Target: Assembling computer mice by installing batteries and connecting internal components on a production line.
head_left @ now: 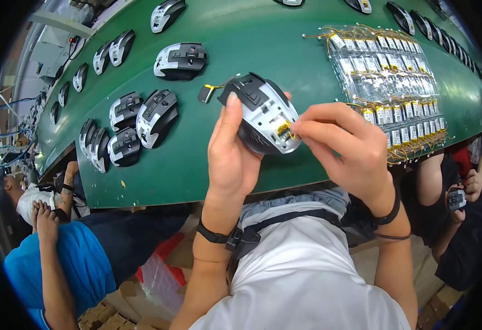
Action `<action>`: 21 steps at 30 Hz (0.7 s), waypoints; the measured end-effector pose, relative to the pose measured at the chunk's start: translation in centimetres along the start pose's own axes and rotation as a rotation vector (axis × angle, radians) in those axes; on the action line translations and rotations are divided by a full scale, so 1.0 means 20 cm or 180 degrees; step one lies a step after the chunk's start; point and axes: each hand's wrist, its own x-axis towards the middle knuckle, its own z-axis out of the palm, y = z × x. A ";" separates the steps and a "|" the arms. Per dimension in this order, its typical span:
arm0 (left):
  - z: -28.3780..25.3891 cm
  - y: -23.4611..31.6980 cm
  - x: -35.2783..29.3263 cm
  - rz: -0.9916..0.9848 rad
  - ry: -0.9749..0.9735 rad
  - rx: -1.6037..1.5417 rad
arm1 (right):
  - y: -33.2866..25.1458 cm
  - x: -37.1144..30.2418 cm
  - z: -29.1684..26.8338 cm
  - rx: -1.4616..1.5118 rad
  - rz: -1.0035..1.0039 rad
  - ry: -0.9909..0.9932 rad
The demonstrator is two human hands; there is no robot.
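a long green bench point(276, 58) spans the upper part of a busy workroom, its edges bowed by the wide lens. black-and-silver mice point(157, 118) stand clustered at its left, with others strung along its far side. a lone mouse point(180, 61) sits nearer the middle, and a small loose battery point(205, 94) with a yellow-wrapped lead lies below it. at the right, a clear plastic tray point(389, 87) carries rows of silver batteries point(400, 136), their thin leads spilling over its rim. at the lower left sits a co-worker in a blue shirt point(70, 258); at the far right, another person holds a small dark-and-silver part point(456, 199). cardboard boxes point(97, 316) lie on the floor.

in front of the wearer's white shirt point(301, 269), both forearms reach up from the lower edge, a black band on each wrist. the left hand point(232, 154) cradles a computer mouse point(260, 107) above the bench, thumb along its near side and fingers underneath, tilting its opening toward the right. the right hand point(353, 143) bends in from the other side, thumb and forefinger tips brought close at the yellow wires point(282, 130) in that opening; whether they pinch a wire cannot be told.
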 end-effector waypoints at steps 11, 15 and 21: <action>0.00 0.02 0.01 -0.0265 -0.0379 -0.0020 | 0.00 0.10 -0.13 -0.0103 -0.0596 -0.0937; 0.00 0.01 0.00 -0.0423 -0.0332 -0.0080 | 0.03 0.09 -0.13 0.0015 -0.0659 -0.1036; 0.04 0.01 -0.01 -0.0443 -0.0179 -0.0217 | 0.01 0.06 -0.04 0.0036 -0.0243 -0.0556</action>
